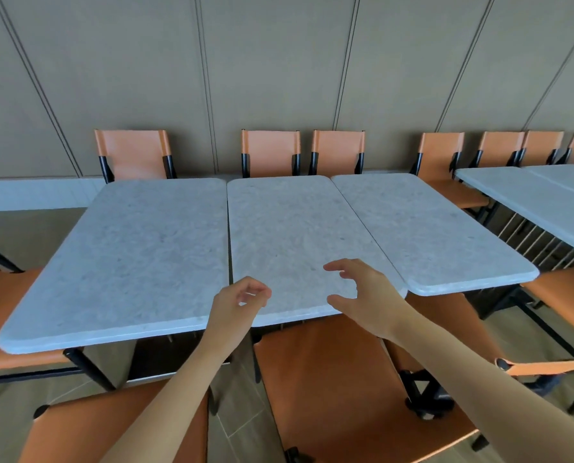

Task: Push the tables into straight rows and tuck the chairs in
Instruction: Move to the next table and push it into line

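Tables, three, grey stone-patterned tops with rounded corners, are set side by side in front of a panelled wall: left table (pixel 125 259), middle table (pixel 289 235), right table (pixel 425 235). The left and middle tops are seen nearly flush, a narrow seam between them; the right top is set at an angle, its near edge lying farther back than the middle table's near edge.

Chairs, orange seats and backs on black frames: three (pixel 133 153) (pixel 270 152) (pixel 338 151) are ranged along the far edges, against the wall; one near chair (pixel 325 389) is placed below the middle table's near edge, its seat largely outside the top.

Left hand (pixel 235 304): held over the near edge of the middle table at its left corner, fingers loosely curled, nothing gripped.

Right hand (pixel 362 295): raised above the same near edge, fingers spread and bent, nothing held.

Further tables (pixel 539 205) and chairs are recorded at the right.
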Tool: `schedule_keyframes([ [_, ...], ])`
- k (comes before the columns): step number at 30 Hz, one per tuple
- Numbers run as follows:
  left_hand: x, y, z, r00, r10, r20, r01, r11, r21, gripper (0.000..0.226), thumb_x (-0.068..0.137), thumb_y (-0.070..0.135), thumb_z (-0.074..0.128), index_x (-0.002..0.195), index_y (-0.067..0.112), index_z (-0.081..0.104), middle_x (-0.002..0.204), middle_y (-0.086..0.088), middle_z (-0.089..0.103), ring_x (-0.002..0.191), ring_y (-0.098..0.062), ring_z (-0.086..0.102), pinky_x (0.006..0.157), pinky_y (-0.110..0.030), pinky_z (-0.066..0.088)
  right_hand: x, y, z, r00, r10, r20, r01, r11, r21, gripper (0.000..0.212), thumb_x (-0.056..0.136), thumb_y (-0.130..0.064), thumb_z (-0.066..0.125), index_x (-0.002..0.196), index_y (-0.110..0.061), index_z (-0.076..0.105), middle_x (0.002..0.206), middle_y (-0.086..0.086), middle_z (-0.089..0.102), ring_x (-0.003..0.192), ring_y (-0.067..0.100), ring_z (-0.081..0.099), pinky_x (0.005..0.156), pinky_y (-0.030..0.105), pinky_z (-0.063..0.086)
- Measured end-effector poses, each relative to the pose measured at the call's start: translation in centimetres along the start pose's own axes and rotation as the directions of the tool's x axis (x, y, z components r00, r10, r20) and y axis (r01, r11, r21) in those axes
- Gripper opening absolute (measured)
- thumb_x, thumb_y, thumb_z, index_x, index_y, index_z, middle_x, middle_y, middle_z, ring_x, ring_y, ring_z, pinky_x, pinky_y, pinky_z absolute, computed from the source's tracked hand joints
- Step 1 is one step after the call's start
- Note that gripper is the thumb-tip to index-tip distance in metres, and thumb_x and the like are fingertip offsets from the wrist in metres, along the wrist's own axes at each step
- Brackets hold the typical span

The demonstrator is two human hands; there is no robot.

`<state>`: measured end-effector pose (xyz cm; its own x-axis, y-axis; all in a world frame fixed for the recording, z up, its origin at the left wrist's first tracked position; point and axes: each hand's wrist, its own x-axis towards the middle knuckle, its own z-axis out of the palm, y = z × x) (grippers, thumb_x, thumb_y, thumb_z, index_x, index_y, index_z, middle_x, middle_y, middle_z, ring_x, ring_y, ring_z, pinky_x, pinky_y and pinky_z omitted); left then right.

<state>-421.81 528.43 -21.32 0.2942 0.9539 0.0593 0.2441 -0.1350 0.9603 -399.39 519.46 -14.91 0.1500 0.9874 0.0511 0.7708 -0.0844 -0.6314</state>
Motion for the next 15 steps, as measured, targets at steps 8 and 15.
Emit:
schedule_keyframes([
  [8,5.4,-2.7,3.7,0.944,-0.33,-0.027,0.318,0.926,-0.203,0.007,0.093,0.018,0.067,0.095,0.015,0.073,0.101,-0.004,0.075,0.097,-0.02,0.071,0.085,-0.031,0.053,4.9,3.0,1.9,0.991,0.1,0.09,-0.115,0.976,0.186,0.041,0.091,-0.026,0.07,0.129,-0.037,0.057,0.137,-0.018,0.052,0.12,0.001,0.051,0.079,0.011,0.042],
  [15,8.1,-7.7,11.5,0.769,-0.639,0.024,0.599,0.707,-0.375,0.006,0.1,0.02,0.06,0.103,0.02,0.065,0.116,-0.003,0.067,0.101,-0.015,0.066,0.093,-0.033,0.054,9.8,10.4,2.9,0.965,0.188,0.181,-0.229,0.942,0.245,0.039,0.091,-0.025,0.071,0.126,-0.034,0.058,0.134,-0.012,0.053,0.118,0.006,0.055,0.07,0.01,0.042],
])
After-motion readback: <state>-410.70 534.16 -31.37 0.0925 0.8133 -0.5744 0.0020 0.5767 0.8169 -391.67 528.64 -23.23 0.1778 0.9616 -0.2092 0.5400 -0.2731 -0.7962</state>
